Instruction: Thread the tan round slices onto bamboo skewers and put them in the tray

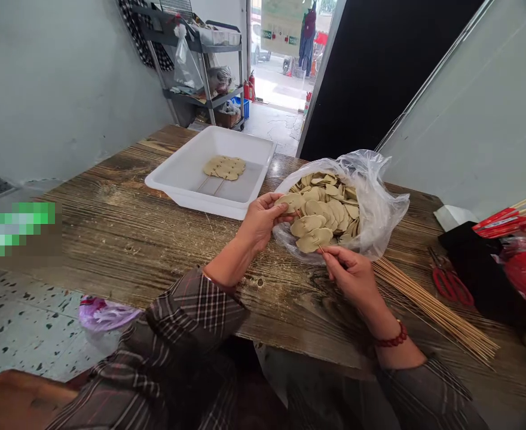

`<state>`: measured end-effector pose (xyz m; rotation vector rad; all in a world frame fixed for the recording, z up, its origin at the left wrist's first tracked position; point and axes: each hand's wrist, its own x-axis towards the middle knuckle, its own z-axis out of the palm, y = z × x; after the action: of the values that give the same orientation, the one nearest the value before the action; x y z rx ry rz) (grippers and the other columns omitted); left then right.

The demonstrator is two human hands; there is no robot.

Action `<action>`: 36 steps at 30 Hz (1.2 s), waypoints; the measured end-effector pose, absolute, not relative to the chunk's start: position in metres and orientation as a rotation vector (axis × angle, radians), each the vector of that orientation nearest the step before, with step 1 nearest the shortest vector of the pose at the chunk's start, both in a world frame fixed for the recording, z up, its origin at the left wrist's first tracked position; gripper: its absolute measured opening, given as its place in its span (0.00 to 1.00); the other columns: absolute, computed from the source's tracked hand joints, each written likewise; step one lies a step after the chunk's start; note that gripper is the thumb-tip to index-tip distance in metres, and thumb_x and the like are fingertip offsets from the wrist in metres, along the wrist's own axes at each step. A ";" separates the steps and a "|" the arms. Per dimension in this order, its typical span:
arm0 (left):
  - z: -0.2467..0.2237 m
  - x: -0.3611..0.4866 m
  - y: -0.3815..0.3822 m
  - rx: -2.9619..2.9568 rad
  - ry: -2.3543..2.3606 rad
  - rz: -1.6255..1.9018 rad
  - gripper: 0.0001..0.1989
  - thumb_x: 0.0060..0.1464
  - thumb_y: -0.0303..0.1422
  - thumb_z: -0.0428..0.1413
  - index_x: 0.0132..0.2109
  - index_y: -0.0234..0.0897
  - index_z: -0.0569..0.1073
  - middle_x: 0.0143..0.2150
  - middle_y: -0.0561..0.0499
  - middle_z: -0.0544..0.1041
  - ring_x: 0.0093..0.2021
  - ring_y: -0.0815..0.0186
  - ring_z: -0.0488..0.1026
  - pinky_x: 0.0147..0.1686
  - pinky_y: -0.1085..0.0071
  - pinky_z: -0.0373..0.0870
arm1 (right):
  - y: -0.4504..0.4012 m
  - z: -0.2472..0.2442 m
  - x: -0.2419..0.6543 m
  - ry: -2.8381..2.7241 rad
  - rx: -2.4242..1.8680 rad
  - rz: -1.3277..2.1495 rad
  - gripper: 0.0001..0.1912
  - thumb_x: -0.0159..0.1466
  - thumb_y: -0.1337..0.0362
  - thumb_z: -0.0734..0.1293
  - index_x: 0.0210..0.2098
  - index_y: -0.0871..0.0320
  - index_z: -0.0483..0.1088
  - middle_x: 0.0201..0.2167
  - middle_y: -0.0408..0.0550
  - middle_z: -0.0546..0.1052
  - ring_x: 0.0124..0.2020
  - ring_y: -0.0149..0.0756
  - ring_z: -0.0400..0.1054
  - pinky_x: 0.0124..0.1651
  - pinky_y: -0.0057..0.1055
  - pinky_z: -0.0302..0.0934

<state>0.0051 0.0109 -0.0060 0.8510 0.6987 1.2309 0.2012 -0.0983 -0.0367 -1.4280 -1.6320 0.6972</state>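
Note:
My left hand [263,220] pinches a thin, tan, roundish slice [290,203] between thumb and fingers at the left rim of a clear plastic bag [382,206]. Just below, my right hand [350,272] grips the lower end of a thin wooden skewer [321,247]. Flat tan slices [310,230] are threaded on that skewer, held over the bag's near side. What looks like a skewer tip shows close to my left fingers. Inside the bag lies a heap of loose slices [330,191] of the same kind; their exact kind I cannot tell.
A white plastic tray [173,179] holds finished-looking skewered slices [225,167]. Right of the bag lie a bundle of bare skewers [437,310], red-handled scissors [451,283] and a black box [469,251]. A shelf cart [204,71] stands beyond the wooden table [124,239].

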 end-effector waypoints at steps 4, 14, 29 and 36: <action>-0.005 0.003 0.012 0.807 0.671 1.220 0.11 0.46 0.28 0.63 0.37 0.32 0.71 0.34 0.50 0.79 0.29 0.68 0.78 0.31 0.72 0.75 | -0.098 -0.037 0.201 -1.651 -1.425 0.634 0.16 0.65 0.58 0.63 0.42 0.62 0.78 0.15 0.39 0.68 0.17 0.29 0.61 0.23 0.26 0.55; -0.006 0.004 0.011 0.754 0.665 1.239 0.13 0.42 0.30 0.67 0.33 0.32 0.71 0.28 0.54 0.75 0.27 0.70 0.76 0.29 0.72 0.75 | -0.100 -0.042 0.201 -1.665 -1.418 0.621 0.15 0.66 0.58 0.63 0.43 0.59 0.77 0.17 0.40 0.69 0.18 0.31 0.63 0.24 0.28 0.57; -0.007 0.006 0.009 0.743 0.654 1.220 0.12 0.41 0.29 0.66 0.32 0.32 0.71 0.27 0.55 0.74 0.26 0.72 0.73 0.30 0.71 0.75 | -0.098 -0.047 0.203 -1.672 -1.421 0.549 0.15 0.65 0.58 0.64 0.43 0.58 0.78 0.20 0.43 0.75 0.20 0.33 0.66 0.26 0.30 0.62; -0.005 0.008 0.006 0.737 0.654 1.212 0.13 0.39 0.28 0.67 0.31 0.32 0.71 0.27 0.55 0.74 0.26 0.73 0.72 0.31 0.71 0.74 | -0.098 -0.043 0.201 -1.666 -1.395 0.546 0.14 0.64 0.59 0.64 0.43 0.59 0.78 0.20 0.43 0.75 0.20 0.32 0.66 0.26 0.30 0.62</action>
<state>0.0076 0.0065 -0.0051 0.7368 0.6538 1.2120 0.2009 -0.0984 -0.0430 -1.3951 -1.6655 0.5460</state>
